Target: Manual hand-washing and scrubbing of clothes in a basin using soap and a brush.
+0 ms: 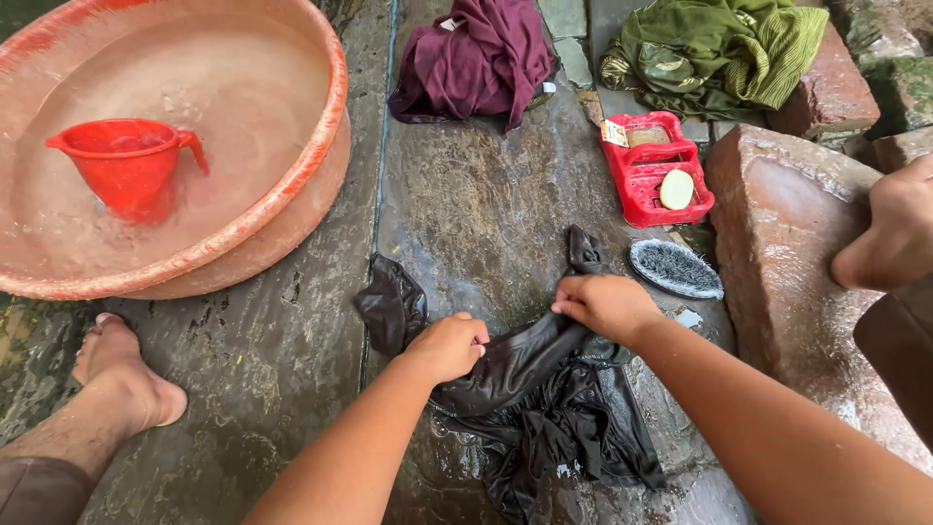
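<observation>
A wet black garment (544, 408) lies crumpled on a wet stone floor in front of me. My left hand (449, 345) is closed on a fold of it near its left side. A little further right, my right hand (604, 303) grips another fold of the same cloth. Between the two hands the fabric is bunched into a ridge. One corner of the garment (391, 303) spreads out flat to the left.
A large pinkish tub (292, 185) of water holds a floating red jug (126, 167). A maroon cloth (481, 58) and a green cloth (714, 49) lie at the back. A red soap tray (653, 167), a scrub brush (675, 268), red bricks (792, 233), my bare foot (121, 374).
</observation>
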